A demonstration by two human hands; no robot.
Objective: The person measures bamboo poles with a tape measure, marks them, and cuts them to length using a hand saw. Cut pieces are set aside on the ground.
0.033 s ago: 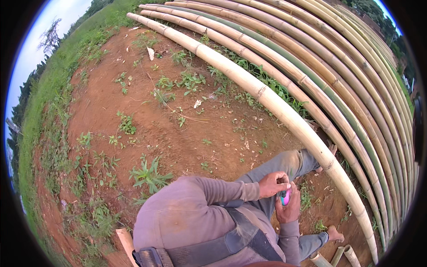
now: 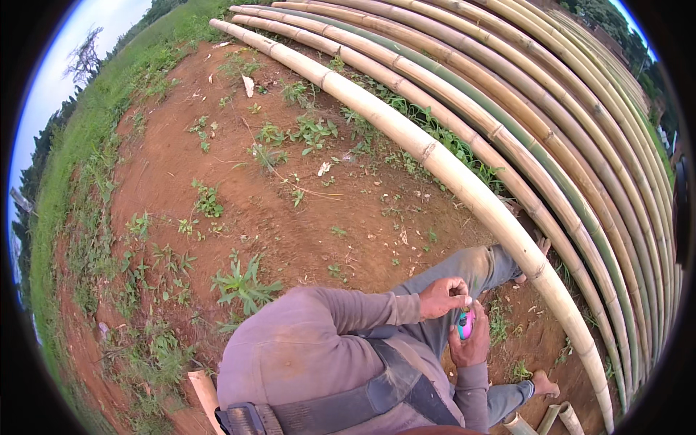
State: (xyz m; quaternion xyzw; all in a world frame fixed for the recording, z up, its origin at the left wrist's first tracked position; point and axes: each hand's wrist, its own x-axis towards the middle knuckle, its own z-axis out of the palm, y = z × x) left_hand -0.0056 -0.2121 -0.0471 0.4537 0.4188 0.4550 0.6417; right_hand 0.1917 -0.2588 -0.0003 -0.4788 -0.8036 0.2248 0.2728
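My right hand [image 2: 471, 346] is wrapped around a small rounded pink and teal object [image 2: 465, 325] with a dark part on its face; its exact kind is too small to tell. Just above its top, my left hand [image 2: 441, 298] is closed in a pinch. Whatever lies between those left fingertips is too small to make out. Both hands are close together over my bent legs in grey trousers [image 2: 453, 272].
Beyond my knees a pale bamboo pole [image 2: 428, 152] curves across, with many more poles [image 2: 507, 138] side by side past it. Cut bamboo ends [image 2: 570, 418] lie at lower right, another bamboo piece [image 2: 205, 395] at lower left. Red soil [image 2: 290, 232] with weeds spreads left.
My left fingers have drawn slightly up and away from the pink and teal object, so more of it shows. My right hand keeps its hold.
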